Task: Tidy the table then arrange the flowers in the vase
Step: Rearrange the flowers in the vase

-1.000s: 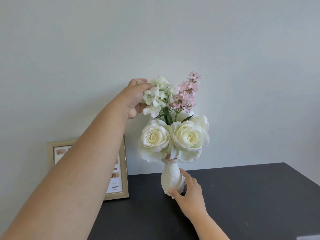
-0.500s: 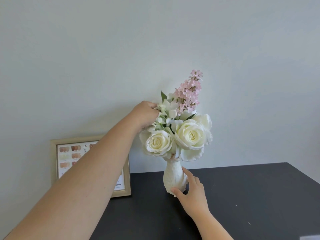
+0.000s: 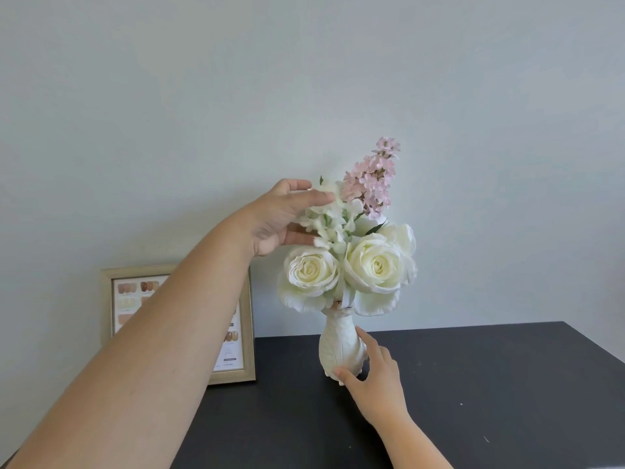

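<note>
I see a plain pale grey wall [image 3: 203, 113] behind a matte black table [image 3: 490, 384], whose back edge runs against the wall and whose right edge slants down toward the lower right corner. The tabletop to the right of the arrangement lies bare and open; to the left, a light wooden picture frame with colour swatches [image 3: 241, 336] leans at the wall, partly hidden by my left forearm.

The small white textured ceramic vase [image 3: 336, 346] stands upright near the table's back edge, just right of the frame. From its narrow neck rise two large cream-white roses [image 3: 372, 265] side by side, a cluster of small white blossoms [image 3: 329, 228] above the left one, and a tall pink flower spike [image 3: 373, 184] leaning up to the right.

My left hand [image 3: 280, 218] reaches in from the lower left, high above the table, with fingers loosely spread around the white blossom cluster: the thumb lies over its top and the fingers touch it from the left side, a partly open pinch rather than a firm grasp. My right hand [image 3: 375, 377] comes from the lower right and rests on the table beside the vase, thumb and fingers opened against the vase's lower belly, cupping it lightly.
</note>
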`<action>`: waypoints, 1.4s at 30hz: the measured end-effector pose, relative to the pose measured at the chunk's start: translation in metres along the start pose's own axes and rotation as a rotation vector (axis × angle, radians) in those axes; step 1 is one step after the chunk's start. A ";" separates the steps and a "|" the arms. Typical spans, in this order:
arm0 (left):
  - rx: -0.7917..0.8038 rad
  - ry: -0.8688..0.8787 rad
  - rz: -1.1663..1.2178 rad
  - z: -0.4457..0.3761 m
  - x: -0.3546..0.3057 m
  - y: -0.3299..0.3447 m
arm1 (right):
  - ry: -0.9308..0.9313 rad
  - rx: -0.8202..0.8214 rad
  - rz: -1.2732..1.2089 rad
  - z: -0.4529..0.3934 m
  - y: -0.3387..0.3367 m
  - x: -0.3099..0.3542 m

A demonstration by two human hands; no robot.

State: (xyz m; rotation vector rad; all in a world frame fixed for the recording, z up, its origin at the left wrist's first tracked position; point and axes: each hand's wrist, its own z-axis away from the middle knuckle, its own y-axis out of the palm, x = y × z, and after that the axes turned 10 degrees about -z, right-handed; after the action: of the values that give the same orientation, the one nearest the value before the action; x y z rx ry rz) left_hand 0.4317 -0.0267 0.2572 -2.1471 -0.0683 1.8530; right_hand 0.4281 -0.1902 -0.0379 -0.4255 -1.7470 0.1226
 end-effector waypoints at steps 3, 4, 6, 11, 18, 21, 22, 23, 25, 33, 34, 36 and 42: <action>0.009 0.046 0.035 0.009 0.002 0.009 | 0.003 0.000 0.011 0.001 0.000 0.003; -0.020 0.057 0.020 0.010 0.002 0.011 | 0.003 0.002 0.007 0.002 0.000 0.005; -0.084 0.074 -0.002 0.015 0.001 0.010 | 0.022 -0.003 -0.027 0.004 -0.004 0.011; -0.156 0.192 0.129 0.030 -0.021 -0.007 | -0.059 -0.238 -0.391 0.014 -0.033 0.049; -0.064 0.410 0.272 0.052 -0.064 -0.006 | -0.616 -0.452 -0.276 0.019 -0.101 0.191; 0.008 0.448 0.247 0.061 -0.073 0.002 | -0.589 -0.217 -0.093 0.008 -0.113 0.240; 0.032 0.458 0.241 0.064 -0.074 0.003 | -0.541 -0.149 -0.050 0.005 -0.114 0.251; 0.054 0.466 0.231 0.066 -0.075 0.005 | -0.496 -0.096 -0.036 0.003 -0.114 0.260; 0.093 0.477 0.212 0.069 -0.074 0.008 | -0.430 -0.043 -0.100 -0.001 -0.114 0.270; 0.056 0.429 0.069 0.076 -0.046 0.012 | -0.278 -0.100 -0.559 0.008 -0.125 0.271; 0.004 0.419 -0.002 0.075 -0.036 0.009 | -0.266 -0.091 -0.691 0.010 -0.130 0.271; -0.100 0.393 -0.236 0.072 -0.009 0.007 | -0.297 -0.102 -0.838 0.014 -0.144 0.274; -0.361 0.402 -1.176 0.065 0.082 0.026 | -0.517 -0.048 -0.811 0.034 -0.159 0.288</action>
State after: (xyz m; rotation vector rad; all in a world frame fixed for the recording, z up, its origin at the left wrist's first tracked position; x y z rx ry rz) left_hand 0.3782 -0.0197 0.1641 -1.8883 -1.3161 0.7443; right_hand 0.3144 -0.2323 0.2702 0.3364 -2.3042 -0.4251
